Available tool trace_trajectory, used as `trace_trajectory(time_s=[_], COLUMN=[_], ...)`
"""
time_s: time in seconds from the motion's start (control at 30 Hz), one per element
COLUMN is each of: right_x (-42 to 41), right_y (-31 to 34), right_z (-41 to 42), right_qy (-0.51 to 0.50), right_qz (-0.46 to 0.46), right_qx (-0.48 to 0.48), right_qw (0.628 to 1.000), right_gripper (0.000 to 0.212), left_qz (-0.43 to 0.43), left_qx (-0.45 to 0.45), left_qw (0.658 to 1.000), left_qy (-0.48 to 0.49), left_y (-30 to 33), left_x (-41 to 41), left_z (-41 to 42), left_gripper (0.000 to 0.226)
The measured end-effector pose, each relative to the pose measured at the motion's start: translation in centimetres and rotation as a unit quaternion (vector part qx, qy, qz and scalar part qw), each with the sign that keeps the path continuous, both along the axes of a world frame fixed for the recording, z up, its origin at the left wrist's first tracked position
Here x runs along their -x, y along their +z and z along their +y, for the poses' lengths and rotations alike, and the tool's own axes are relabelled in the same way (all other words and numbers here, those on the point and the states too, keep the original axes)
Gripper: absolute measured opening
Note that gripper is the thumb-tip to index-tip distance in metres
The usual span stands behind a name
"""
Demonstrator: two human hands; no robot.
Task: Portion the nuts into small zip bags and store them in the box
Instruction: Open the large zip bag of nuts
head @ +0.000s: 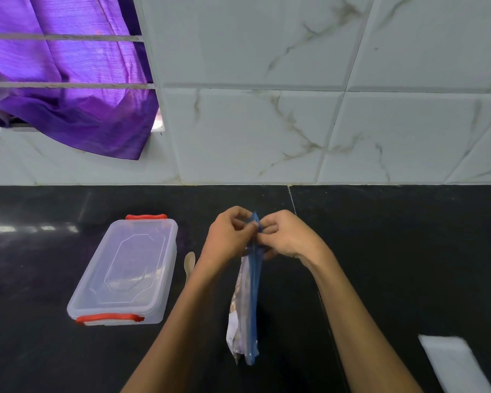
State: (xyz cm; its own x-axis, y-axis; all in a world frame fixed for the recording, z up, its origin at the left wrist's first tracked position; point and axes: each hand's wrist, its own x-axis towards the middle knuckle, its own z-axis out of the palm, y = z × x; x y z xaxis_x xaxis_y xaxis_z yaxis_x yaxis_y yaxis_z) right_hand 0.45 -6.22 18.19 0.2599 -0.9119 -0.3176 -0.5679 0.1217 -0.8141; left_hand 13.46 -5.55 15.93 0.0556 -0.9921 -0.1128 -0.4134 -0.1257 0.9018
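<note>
A clear zip bag of nuts [243,313] with a blue zip strip stands edge-on above the black counter, in the middle of the view. My left hand [228,236] and my right hand [288,236] both pinch the far end of its blue top edge, fingertips touching across the strip. A clear plastic box [125,272] with red latches lies to the left with its lid on. A small wooden spoon [189,263] lies between the box and my left forearm, partly hidden.
A stack of white, flat small bags [454,361] lies at the lower right on the black counter [394,251]. A marble-tiled wall [295,123] rises behind the counter. A purple curtain [68,80] hangs over window bars at the upper left.
</note>
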Motion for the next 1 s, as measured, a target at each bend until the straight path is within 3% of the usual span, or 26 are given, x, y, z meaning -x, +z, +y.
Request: trace_trajectory(time_s=[0.1, 0.27, 0.37, 0.5, 0.57, 0.63, 0.73, 0.9, 1.0], right_x=[0.3, 0.2, 0.4, 0.3, 0.4, 0.3, 0.0, 0.1, 0.5], right_y=[-0.1, -0.8, -0.6, 0.2, 0.6, 0.6, 0.0, -0.7, -0.5], right_z=[0.3, 0.6, 0.5, 1.2, 1.6, 1.8, 2.3, 2.8, 2.8], right_qy=[-0.035, -0.075, -0.100, -0.047, -0.022, -0.043, -0.081, -0.127, -0.115], right_qz=[-0.025, 0.042, 0.071, 0.046, 0.051, 0.046, 0.039, 0.087, 0.063], right_qx=[0.001, 0.024, 0.042, -0.064, -0.076, -0.034, 0.000, 0.076, 0.028], right_qw=[0.999, 0.996, 0.992, 0.996, 0.996, 0.997, 0.996, 0.985, 0.991], right_gripper=[0.015, 0.020, 0.025, 0.048, 0.034, 0.008, 0.008, 0.018, 0.032], left_qz=[0.038, -0.097, -0.121, -0.066, -0.036, -0.055, -0.055, -0.123, -0.082], left_qx=[-0.056, 0.036, 0.058, 0.063, 0.041, -0.031, -0.114, -0.006, 0.011], left_qw=[0.998, 0.994, 0.989, 0.989, 0.991, 0.994, 0.992, 0.985, 0.985], left_qy=[0.002, 0.042, 0.069, 0.113, 0.119, 0.088, 0.026, 0.123, 0.154], left_y=[0.1, -0.3, -0.1, 0.0, -0.2, -0.6, -0.3, 0.2, 0.3], left_x=[-0.1, -0.1, -0.5, -0.4, 0.0, 0.1, 0.5, -0.2, -0.6], left_z=[1.0, 1.3, 1.2, 1.6, 2.3, 2.9, 3.8, 4.0, 4.2], left_gripper=[0.016, 0.011, 0.010, 0.009, 0.008, 0.022, 0.029, 0.031, 0.031])
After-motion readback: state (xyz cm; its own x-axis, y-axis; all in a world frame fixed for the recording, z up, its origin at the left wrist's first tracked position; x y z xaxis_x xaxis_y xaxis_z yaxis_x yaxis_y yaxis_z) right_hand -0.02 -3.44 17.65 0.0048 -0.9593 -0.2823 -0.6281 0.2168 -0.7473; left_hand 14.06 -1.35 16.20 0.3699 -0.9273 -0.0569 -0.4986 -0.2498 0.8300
